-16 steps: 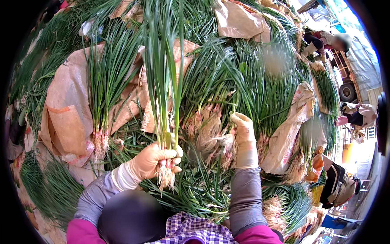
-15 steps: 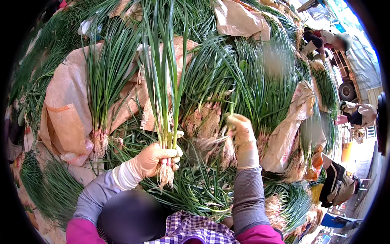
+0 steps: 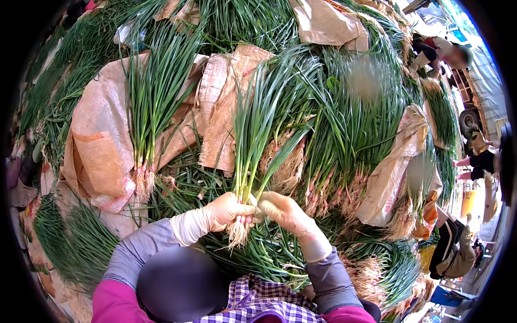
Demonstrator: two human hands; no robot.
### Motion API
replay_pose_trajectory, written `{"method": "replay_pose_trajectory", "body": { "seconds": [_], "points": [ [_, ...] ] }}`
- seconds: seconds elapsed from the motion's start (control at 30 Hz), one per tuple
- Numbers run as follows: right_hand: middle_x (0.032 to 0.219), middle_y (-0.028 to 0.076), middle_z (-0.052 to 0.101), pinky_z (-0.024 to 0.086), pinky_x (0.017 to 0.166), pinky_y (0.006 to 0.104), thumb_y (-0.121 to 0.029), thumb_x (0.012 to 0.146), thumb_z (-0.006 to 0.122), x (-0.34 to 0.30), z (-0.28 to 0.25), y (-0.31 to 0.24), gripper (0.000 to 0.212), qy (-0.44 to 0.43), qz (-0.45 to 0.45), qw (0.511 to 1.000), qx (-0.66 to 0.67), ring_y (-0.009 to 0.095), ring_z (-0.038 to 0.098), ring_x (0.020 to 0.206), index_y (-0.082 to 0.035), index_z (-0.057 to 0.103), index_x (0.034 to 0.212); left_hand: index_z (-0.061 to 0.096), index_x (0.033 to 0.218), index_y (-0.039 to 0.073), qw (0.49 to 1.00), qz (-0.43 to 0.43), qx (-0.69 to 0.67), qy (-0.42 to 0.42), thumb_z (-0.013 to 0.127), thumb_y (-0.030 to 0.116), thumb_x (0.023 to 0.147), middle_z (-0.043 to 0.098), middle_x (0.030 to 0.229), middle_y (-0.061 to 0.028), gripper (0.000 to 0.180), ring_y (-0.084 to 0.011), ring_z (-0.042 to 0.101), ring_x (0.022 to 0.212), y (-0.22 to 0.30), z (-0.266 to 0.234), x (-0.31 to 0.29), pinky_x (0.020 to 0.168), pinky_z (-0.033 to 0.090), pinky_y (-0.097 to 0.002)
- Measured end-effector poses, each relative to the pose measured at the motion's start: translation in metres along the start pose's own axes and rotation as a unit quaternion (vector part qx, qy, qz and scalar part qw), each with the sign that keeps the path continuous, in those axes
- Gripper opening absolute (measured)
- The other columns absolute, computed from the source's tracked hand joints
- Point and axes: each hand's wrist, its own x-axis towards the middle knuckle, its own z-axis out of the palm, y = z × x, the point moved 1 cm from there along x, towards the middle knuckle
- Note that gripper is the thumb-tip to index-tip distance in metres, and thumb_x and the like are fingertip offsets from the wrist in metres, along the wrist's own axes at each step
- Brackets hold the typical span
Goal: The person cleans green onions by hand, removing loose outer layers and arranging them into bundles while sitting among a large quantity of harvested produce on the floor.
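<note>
My gloved left hand [image 3: 226, 211] is closed round the lower stems of a bunch of green garlic [image 3: 247, 156]. The long green leaves stand up above the fist and pale stringy roots [image 3: 238, 232] hang below it. Against its right side, my gloved right hand [image 3: 286, 214] has its fingers curled at the base of a broad leaf [image 3: 285, 156] that slants up to the right. The fingertips of both hands meet and partly hide the stems there. Cut leaves and loose stalks lie beneath the hands.
A tied-looking bundle [image 3: 156, 97] rests on tan sacking [image 3: 99, 129] at the left. More green garlic [image 3: 344, 124] is heaped ahead and right, with a sack [image 3: 390, 172] beside it. A root-end pile [image 3: 371, 277] lies near my right forearm. Other people [image 3: 455, 247] are at the far right.
My right hand has come left and down from the heap to the bunch. My left hand has shifted slightly right with the bunch, which now has a leaf slanting right.
</note>
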Motion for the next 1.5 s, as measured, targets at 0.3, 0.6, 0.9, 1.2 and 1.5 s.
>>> {"method": "replay_pose_trajectory", "body": {
  "seconds": [0.3, 0.6, 0.9, 1.2, 1.5],
  "points": [
    [0.081, 0.008, 0.068, 0.052, 0.062, 0.0343, -0.028, 0.087, 0.058, 0.015, -0.045, 0.015, 0.023, 0.269, -0.032, 0.887, -0.375, 0.026, 0.066, 0.07, -0.007, 0.068, 0.086, 0.057, 0.088, 0.0, 0.993, -0.067, -0.09, -0.029, 0.064, 0.005, 0.083, 0.06, 0.071, -0.0087, 0.009, -0.0106, 0.056, 0.057, -0.009, 0.002, 0.005, 0.051, 0.045, -0.0197],
    [0.091, 0.009, 0.064, 0.047, 0.069, 0.0271, -0.02, 0.089, 0.057, 0.033, 0.004, -0.007, 0.029, 0.14, 0.07, 0.984, 0.088, 0.013, 0.057, 0.077, 0.003, 0.058, 0.107, 0.05, 0.108, 0.003, 0.985, -0.078, -0.137, -0.069, 0.061, 0.014, 0.088, 0.063, 0.1, -0.0178, 0.025, -0.0185, 0.061, 0.073, -0.019, -0.002, 0.005, 0.073, 0.054, -0.0401],
    [0.144, 0.021, 0.03, 0.028, 0.108, 0.0398, -0.05, 0.068, 0.075, -0.011, -0.166, 0.05, 0.105, 0.542, 0.222, 0.736, -0.339, 0.033, 0.028, 0.134, 0.0, 0.02, 0.142, 0.028, 0.132, 0.001, 0.889, 0.188, -0.332, -0.253, 0.048, 0.008, 0.091, 0.049, 0.07, -0.0072, 0.046, -0.0174, 0.058, 0.059, 0.077, 0.007, -0.097, 0.062, 0.056, -0.0439],
    [0.128, 0.019, 0.047, 0.04, 0.098, 0.0412, -0.055, 0.062, 0.078, 0.065, -0.155, 0.025, 0.127, 0.403, 0.364, 0.778, -0.316, 0.029, 0.049, 0.116, -0.003, -0.003, 0.145, 0.032, 0.13, 0.009, 0.917, 0.229, -0.23, -0.23, 0.055, 0.002, 0.083, 0.056, 0.073, -0.0142, 0.053, -0.0269, 0.06, 0.058, 0.075, 0.015, -0.098, 0.061, 0.056, -0.0533],
    [0.097, 0.014, 0.063, 0.053, 0.077, 0.0374, -0.022, 0.07, 0.069, 0.009, -0.218, -0.038, 0.089, 0.47, 0.23, 0.778, -0.349, 0.024, 0.064, 0.085, -0.004, 0.02, 0.143, 0.032, 0.138, 0.012, 0.959, 0.127, -0.19, -0.17, 0.063, 0.001, 0.08, 0.054, 0.076, -0.0145, 0.067, -0.0283, 0.06, 0.064, 0.082, 0.032, -0.101, 0.062, 0.054, -0.0541]
  ]
}}
